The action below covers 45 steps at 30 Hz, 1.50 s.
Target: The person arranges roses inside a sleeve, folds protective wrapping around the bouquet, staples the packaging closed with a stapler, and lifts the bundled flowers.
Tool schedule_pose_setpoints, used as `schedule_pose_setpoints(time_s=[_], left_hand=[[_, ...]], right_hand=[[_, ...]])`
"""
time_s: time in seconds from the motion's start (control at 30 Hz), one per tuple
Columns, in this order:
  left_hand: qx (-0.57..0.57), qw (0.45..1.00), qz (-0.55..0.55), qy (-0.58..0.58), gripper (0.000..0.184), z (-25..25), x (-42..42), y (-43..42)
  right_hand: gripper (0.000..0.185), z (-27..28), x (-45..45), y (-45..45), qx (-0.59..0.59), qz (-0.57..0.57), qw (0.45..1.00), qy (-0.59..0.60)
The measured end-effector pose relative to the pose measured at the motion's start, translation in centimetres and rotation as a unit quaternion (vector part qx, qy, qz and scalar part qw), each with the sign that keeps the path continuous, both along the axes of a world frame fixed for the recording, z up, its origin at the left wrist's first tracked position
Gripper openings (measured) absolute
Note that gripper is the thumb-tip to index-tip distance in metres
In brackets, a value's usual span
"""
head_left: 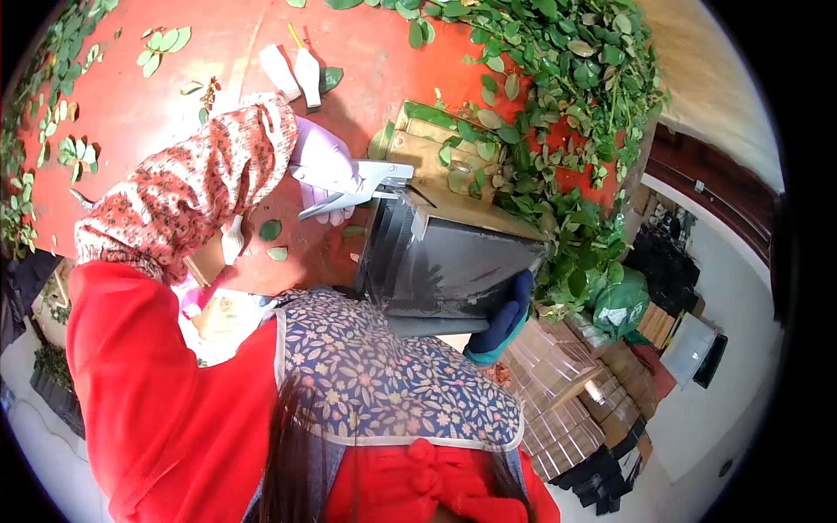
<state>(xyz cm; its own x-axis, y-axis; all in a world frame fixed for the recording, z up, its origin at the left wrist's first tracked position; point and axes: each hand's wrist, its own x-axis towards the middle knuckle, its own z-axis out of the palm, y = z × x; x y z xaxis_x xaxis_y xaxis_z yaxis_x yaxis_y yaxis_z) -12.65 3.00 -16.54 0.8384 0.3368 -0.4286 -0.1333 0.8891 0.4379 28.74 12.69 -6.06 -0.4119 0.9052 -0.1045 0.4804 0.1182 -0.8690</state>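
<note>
My left hand point(327, 166), in a light purple glove below a patterned sleeve, is closed on the handles of a grey plier-like tool point(384, 174). The tool's head meets the upper left corner of a black-sided box point(462, 266) with brown cardboard along its top edge. My right hand point(506, 318), in a dark blue glove with a teal cuff, grips the box's lower right corner. The box is tilted against the front of my floral apron point(384, 366). Behind it lies a piece of tan cardboard or wood point(418, 144) with leaves on it.
Leafy green stems point(584, 52) heap along the right of the red table point(209, 44). Two white-handled items point(307, 78) lie at the back. Stacked cardboard point(549, 375) and a green bag point(621, 303) stand at the lower right.
</note>
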Motion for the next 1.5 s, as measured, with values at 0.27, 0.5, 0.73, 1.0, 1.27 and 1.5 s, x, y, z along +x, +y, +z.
schedule_pose_setpoints(time_s=[0.27, 0.5, 0.73, 1.0, 1.27, 1.5], left_hand=[[0.002, 1.000, -0.027, 0.010, 0.044, 0.6, 1.5, -0.4], [0.007, 0.997, -0.038, 0.066, 0.045, 1.4, 2.0, -1.3], [-0.039, 0.981, 0.183, 0.042, 0.042, -1.9, 2.4, -4.4], [0.158, 0.798, 0.462, 0.354, 0.033, 3.0, 5.6, -4.5], [0.137, 0.782, 0.576, 0.197, 0.050, 1.0, 11.9, -7.7], [0.143, 0.840, 0.491, 0.183, 0.054, -0.1, 11.5, -9.4]], right_hand=[[0.048, 0.1, 1.5, -1.2, 0.008, 0.001, 1.000, -0.004], [0.048, -0.3, 0.4, -1.1, 0.020, -0.019, 0.999, 0.034], [0.054, -2.0, -0.8, 1.0, 0.005, -0.003, 0.997, 0.074], [0.052, -6.5, -0.7, 4.9, 0.076, 0.020, 0.993, 0.092], [0.047, -10.5, 3.3, 3.1, -0.059, -0.048, 0.978, 0.196], [0.043, -9.8, -1.3, 1.4, -0.034, 0.034, 0.983, 0.178]])
